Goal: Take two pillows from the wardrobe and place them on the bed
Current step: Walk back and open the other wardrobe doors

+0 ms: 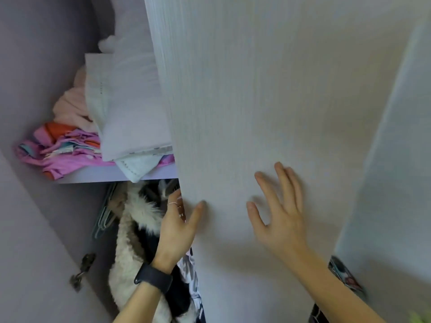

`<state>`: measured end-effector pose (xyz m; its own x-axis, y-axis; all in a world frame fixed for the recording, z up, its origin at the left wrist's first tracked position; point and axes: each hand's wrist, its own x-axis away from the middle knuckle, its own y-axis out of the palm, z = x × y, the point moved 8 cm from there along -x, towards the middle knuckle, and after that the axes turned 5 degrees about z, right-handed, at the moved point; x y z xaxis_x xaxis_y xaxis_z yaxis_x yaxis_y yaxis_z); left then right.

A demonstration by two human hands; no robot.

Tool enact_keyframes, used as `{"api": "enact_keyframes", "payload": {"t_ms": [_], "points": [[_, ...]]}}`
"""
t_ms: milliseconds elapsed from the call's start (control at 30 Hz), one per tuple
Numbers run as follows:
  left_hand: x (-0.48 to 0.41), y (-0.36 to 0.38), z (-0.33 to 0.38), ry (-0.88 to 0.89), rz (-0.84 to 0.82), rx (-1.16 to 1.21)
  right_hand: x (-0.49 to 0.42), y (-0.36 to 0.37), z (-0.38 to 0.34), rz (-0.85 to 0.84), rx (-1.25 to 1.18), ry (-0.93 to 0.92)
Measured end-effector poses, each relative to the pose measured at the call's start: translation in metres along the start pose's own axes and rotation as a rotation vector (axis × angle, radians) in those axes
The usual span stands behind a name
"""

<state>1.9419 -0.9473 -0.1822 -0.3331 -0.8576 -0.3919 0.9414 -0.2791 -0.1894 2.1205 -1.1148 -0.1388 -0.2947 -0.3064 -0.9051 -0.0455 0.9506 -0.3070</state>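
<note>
A pale wood-grain wardrobe door (256, 101) fills the middle of the head view and hides most of the inside. My left hand (179, 227) grips its left edge, thumb on the front face and fingers curled behind it. My right hand (279, 213) lies flat on the door's front with fingers spread. To the left of the door, a white pillow (126, 106) stands on a lilac shelf (102, 174), partly covered by the door. A second white, soft shape (116, 40) sits above it.
Pink and orange folded clothes (63, 148) lie on the shelf left of the pillow. Furry black-and-white garments (137, 229) and hangers (105, 217) hang below the shelf. A second open door with a metal hinge (81, 271) stands at the left. Another pale panel (391, 183) is at the right.
</note>
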Motion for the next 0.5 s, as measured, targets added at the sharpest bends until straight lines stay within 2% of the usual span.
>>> {"api": "enact_keyframes", "payload": {"t_ms": [200, 300, 500], "points": [[-0.022, 0.005, -0.015, -0.043, -0.038, 0.045, 0.016, 0.034, 0.016, -0.031, 0.327, 0.013], [-0.030, 0.003, -0.014, -0.036, -0.066, 0.039, 0.010, 0.038, 0.022, -0.032, 0.386, -0.027], [-0.033, -0.002, -0.020, -0.072, -0.150, 0.086, 0.019, 0.038, 0.017, -0.056, 0.431, 0.026]]}}
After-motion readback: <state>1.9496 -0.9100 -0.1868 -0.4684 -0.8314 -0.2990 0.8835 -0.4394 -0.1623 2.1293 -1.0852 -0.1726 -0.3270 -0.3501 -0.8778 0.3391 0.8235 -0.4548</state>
